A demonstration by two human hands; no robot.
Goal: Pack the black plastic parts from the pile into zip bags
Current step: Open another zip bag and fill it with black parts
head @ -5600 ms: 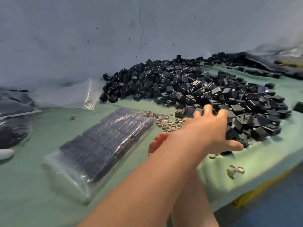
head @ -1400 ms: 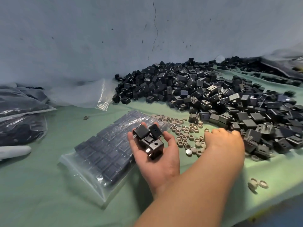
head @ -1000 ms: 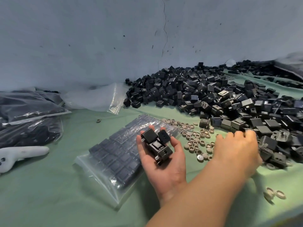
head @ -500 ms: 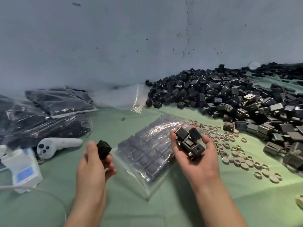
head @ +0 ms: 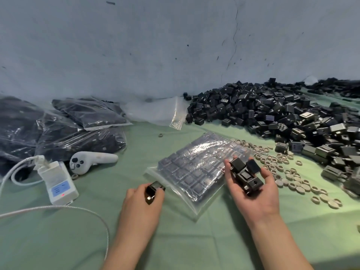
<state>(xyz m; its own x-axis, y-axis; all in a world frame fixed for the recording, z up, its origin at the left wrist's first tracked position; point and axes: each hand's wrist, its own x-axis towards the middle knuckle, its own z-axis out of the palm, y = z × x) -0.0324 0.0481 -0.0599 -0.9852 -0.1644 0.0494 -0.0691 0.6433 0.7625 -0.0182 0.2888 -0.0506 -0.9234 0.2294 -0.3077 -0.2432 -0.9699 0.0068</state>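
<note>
Pinching a single black plastic part (head: 153, 190), the left hand (head: 142, 201) sits just beside the clear, nearly full zip bag (head: 196, 170). The right hand (head: 255, 197) cups a cluster of black parts (head: 245, 176). Beyond it a large pile of black parts (head: 282, 117) waits, so much is left. Filled clear bags (head: 58, 125) lie far left of both hands. Green cloth table (head: 175, 240), blue-grey wall (head: 136, 45).

A green table (head: 194, 244) carries the parts pile (head: 282, 112), zip bag (head: 196, 170), rings (head: 288, 176), controller (head: 91, 161).

Black parts (head: 282, 114), green cloth (head: 175, 240), beige rings (head: 292, 178).
</note>
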